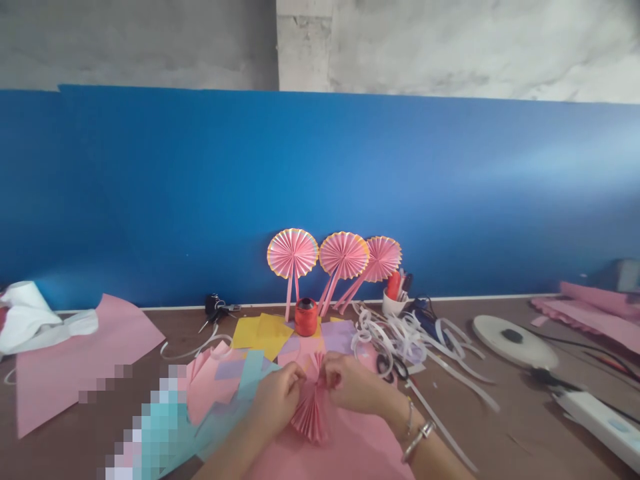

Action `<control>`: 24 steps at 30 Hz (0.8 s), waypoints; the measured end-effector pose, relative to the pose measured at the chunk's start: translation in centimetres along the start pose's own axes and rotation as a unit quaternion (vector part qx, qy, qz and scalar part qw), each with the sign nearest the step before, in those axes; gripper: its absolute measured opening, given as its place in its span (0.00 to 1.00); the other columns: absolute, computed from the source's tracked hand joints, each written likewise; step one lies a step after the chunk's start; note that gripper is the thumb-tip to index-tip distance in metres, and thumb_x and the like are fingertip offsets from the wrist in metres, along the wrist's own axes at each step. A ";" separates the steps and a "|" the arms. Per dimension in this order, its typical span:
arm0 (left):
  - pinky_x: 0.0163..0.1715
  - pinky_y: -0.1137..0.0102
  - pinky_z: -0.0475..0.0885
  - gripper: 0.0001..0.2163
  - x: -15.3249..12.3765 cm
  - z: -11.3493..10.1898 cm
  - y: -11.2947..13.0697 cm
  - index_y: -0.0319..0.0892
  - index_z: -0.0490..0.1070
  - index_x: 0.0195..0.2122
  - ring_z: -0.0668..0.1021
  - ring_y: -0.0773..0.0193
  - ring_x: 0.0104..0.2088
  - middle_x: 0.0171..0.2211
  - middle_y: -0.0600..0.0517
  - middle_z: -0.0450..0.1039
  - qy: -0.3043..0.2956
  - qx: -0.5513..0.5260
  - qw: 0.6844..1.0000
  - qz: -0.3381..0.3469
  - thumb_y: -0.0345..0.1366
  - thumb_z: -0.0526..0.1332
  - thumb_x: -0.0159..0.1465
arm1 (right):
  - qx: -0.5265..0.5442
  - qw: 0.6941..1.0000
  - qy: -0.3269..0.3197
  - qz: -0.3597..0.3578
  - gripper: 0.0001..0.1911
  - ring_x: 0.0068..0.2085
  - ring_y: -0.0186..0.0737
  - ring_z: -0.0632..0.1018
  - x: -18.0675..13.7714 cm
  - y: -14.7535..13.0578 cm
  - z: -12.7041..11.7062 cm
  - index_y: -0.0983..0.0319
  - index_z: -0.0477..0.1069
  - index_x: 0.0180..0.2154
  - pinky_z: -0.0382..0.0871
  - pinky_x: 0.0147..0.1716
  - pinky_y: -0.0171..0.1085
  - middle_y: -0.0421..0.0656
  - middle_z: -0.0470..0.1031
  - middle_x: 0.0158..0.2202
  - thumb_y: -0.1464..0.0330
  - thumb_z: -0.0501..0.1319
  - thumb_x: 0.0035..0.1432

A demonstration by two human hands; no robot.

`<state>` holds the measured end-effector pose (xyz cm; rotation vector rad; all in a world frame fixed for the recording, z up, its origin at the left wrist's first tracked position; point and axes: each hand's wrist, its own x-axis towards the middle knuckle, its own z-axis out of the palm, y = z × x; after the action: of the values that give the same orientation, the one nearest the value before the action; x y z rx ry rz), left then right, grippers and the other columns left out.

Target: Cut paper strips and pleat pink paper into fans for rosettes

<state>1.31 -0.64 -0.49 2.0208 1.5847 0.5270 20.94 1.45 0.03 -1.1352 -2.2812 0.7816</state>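
A pleated pink paper fan (311, 415) is pinched at its middle between my two hands, its folds spreading at the lower end and a smaller pleated part showing above. My left hand (281, 392) grips it from the left with fingers closed. On the other side, my right hand (345, 381) has its fingers curled against the upper folds. Under the hands lies a large pink sheet of paper (345, 447). A red spool of thread (306, 317) stands just beyond. Behind it, round pink paper fans (293, 254) on strip handles lean against the blue panel.
White paper strips (395, 333) lie tangled at right, by black-handled scissors (393, 367) and a white cup (395, 303) of tools. Farther right are a round pale disc (515, 341) and a white power strip (600, 420). Yellow paper (263, 335) and keys (217, 309) lie left of the spool.
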 end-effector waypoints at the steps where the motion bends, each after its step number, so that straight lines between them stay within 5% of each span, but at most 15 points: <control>1: 0.23 0.74 0.56 0.10 0.1 0.0 -0.1 0.41 0.72 0.35 0.71 0.65 0.23 0.18 0.57 0.67 -0.005 -0.011 1.000 0.000 0.28 0.51 0.61 | 0.003 1.000 -0.002 0.000 0.09 0.31 0.34 0.74 0.0 -0.1 -0.1 0.62 0.63 0.18 0.63 0.29 0.30 0.40 0.74 0.31 0.81 0.52 0.35; 6: 0.20 0.74 0.56 0.10 0.2 0.0 -0.1 0.41 0.77 0.31 0.71 0.65 0.20 0.17 0.56 0.70 -0.035 -0.045 0.998 -0.004 0.32 0.55 0.57 | -0.007 1.000 -0.014 0.015 0.10 0.32 0.35 0.75 0.0 -0.3 -0.2 0.61 0.67 0.20 0.65 0.31 0.30 0.40 0.75 0.31 0.81 0.53 0.36; 13: 0.35 0.73 0.66 0.12 -0.1 -0.2 0.2 0.47 0.80 0.35 0.79 0.61 0.36 0.36 0.52 0.81 -0.052 -0.035 0.998 0.030 0.33 0.55 0.58 | 0.015 0.999 -0.032 -0.009 0.11 0.33 0.35 0.75 0.0 -1.0 -0.1 0.61 0.67 0.19 0.65 0.31 0.29 0.39 0.76 0.30 0.81 0.52 0.34; 24: 0.30 0.72 0.64 0.13 -0.6 0.0 0.3 0.47 0.79 0.34 0.80 0.59 0.33 0.31 0.51 0.81 -0.026 0.013 0.999 0.039 0.35 0.53 0.60 | 0.066 0.997 -0.031 0.001 0.09 0.32 0.35 0.75 0.2 -0.8 -0.1 0.62 0.66 0.18 0.66 0.30 0.30 0.39 0.76 0.27 0.80 0.53 0.34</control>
<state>1.39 -1.23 -0.34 2.1057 1.4942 0.4796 20.47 1.29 0.70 -1.0678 -2.2422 0.9660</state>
